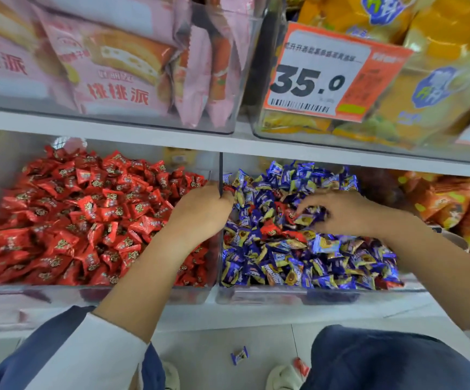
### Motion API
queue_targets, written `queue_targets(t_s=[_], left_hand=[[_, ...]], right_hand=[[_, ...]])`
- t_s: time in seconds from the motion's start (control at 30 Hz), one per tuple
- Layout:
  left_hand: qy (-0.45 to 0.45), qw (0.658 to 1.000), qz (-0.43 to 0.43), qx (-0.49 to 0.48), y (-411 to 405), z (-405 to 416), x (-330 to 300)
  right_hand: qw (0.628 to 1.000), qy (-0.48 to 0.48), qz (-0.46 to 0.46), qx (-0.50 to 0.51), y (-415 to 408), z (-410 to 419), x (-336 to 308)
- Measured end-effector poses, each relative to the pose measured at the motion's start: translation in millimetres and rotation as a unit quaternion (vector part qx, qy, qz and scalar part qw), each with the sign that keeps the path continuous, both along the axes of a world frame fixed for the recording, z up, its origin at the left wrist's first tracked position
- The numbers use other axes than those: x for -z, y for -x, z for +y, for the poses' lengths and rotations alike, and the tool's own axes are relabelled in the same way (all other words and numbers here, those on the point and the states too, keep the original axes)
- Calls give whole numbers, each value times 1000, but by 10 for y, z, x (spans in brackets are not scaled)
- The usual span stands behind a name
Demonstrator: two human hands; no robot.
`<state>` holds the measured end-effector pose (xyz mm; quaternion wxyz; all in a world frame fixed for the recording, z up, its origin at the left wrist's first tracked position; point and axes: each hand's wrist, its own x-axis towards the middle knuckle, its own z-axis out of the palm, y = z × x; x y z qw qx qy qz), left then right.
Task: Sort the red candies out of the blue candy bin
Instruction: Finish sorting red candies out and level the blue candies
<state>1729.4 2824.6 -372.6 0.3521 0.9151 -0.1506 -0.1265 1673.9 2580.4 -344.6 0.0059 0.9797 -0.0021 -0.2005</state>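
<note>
Several red candies [270, 229] are lying scattered among the blue ones in the blue candy bin [284, 294], a clear-walled bin on the lower shelf; most are showing near the middle and rear left of the heap, each a shiny red wrapper with a small printed mark. The right hand [343, 212] is being pressed down into the middle of the blue heap with fingers curled, and a yellow-and-blue wrapped candy is lying under its fingertips; whether it is pinched cannot be told. The left hand [200, 212] is being held at the dark divider [221, 175] between the two bins, its fingers curled at the edge, and something red is showing at its fingertips, though a grip on it cannot be confirmed. Just to the left, the red candy bin [87, 291] is piled high, touching the blue bin wall to wall. Little open room is being left above by the white upper shelf [144, 136], on which pink snack packs [110, 66] and an orange price tag [332, 71] are being displayed. Orange packets [453, 201] are crowding the right side. On the tiled floor [214, 347] below, one blue candy [239, 355] is lying between the person's knees.
</note>
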Motion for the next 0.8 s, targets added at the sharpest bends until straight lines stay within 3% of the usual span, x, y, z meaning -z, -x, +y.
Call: queue_targets(t_s=[0.07,0.2,0.33,0.57,0.7,0.8], left_hand=[[-3,1000,-3,-2,6,-11,1],[-4,1000,-18,-2,17,-18,-4],[-16,999,-35,19,12,-36,10],[-21,999,-30,14,-86,-29,98],[-31,998,-46,16,-102,-30,109],[-31,998,-43,13,-107,-24,103]], right_hand=[[997,-80,-10,16,77,56,-81],[992,-84,-78,-48,-99,484,71],[985,-160,-20,-55,-502,937,536],[998,-46,48,-5,-1210,1019,992],[994,-103,13,-25,-1181,1035,950],[994,-67,-9,-85,-951,1050,885]])
